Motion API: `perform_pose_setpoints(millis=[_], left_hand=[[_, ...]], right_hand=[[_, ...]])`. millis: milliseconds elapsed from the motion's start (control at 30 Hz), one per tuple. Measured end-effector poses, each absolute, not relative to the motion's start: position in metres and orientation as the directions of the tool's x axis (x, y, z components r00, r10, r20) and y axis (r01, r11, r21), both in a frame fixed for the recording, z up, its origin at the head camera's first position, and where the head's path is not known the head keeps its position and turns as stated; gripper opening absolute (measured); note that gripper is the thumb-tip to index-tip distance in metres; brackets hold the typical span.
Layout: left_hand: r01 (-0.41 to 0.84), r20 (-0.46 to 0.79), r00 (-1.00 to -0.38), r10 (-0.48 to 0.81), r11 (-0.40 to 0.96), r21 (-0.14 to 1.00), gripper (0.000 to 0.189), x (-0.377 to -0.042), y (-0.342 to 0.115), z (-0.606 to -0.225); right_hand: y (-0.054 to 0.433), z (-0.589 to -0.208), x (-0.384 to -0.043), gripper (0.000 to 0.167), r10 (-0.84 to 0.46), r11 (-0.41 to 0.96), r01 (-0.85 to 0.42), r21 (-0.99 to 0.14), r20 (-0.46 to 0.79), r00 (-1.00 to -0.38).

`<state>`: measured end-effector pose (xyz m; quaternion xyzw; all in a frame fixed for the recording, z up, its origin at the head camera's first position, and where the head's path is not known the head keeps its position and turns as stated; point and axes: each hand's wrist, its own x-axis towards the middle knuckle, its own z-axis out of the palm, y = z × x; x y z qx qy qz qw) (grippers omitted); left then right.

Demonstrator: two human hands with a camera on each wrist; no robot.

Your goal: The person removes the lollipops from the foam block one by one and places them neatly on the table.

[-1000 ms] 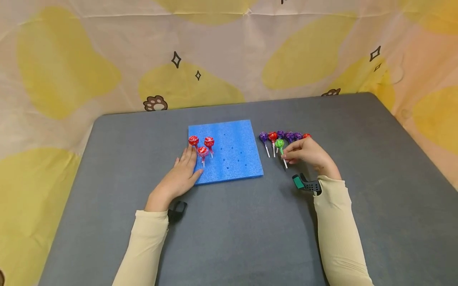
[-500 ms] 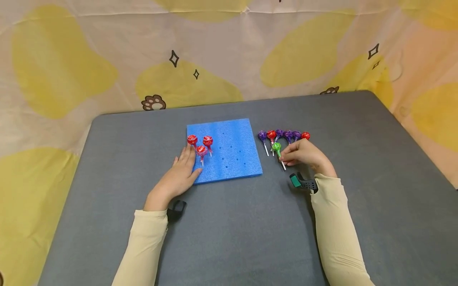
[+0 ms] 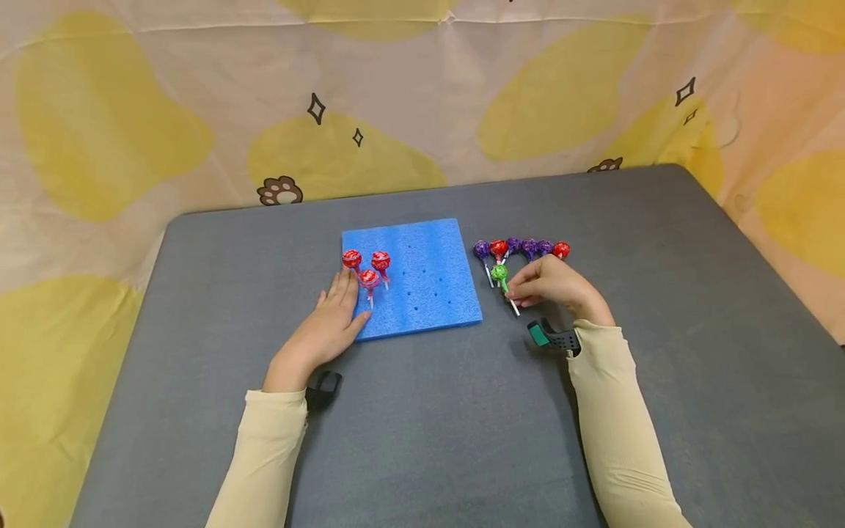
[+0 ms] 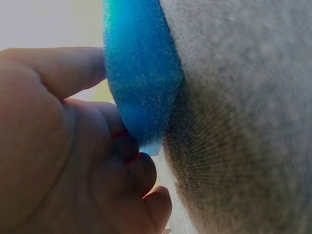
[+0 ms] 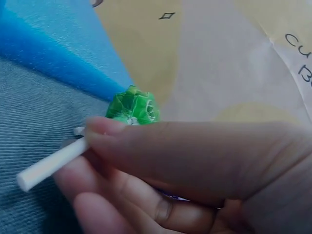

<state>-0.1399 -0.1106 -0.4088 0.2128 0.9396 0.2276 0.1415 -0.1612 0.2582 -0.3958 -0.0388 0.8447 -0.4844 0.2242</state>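
Note:
Between thumb and fingers, my right hand (image 3: 554,284) pinches a green-wrapped lollipop (image 3: 499,273) by its white stick, just right of the blue foam board (image 3: 436,242). In the right wrist view the green wrapper (image 5: 131,105) shows beyond the thumb, and the bare stick end points to the lower left. My left hand (image 3: 326,323) rests on the board's left edge with fingers extended. In the left wrist view its fingers lie against the foam's side (image 4: 141,83). Three red lollipops (image 3: 369,279) stand upright in the board's left part, close to the left fingertips.
Several purple and red lollipops (image 3: 529,248) lie in a row behind the right hand, partly hidden by it. Small holes (image 3: 416,309) dot the board's middle and right side. A patterned cloth (image 3: 396,88) hangs behind the grey table (image 3: 409,425).
My right hand has shifted a little left with the green lollipop, away from the row and nearer the board. The left hand keeps its place on the board.

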Motion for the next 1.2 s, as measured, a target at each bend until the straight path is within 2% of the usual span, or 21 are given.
perform_pose_setpoints(millis=[400, 633, 1200], left_hand=[[0.339, -0.163, -0.870, 0.465, 0.805, 0.488, 0.068, -0.1396, -0.1112, -0.4107], [0.335, -0.178, -0.867, 0.465, 0.810, 0.481, 0.070, -0.1416, -0.1110, -0.4118], [0.341, -0.168, -0.868, 0.467, 0.806, 0.484, 0.069, -0.1422, -0.1110, -0.4115]], right_hand=[[0.2548, -0.3992, -0.1620, 0.016, -0.309, 0.566, 0.184, -0.804, -0.414, -0.856], [0.2538, -0.3982, -0.1616, 0.015, -0.312, 0.581, 0.148, -0.800, -0.387, -0.868], [0.2496, -0.3984, -0.1629, 0.017, -0.324, 0.574, 0.153, -0.805, -0.394, -0.860]])
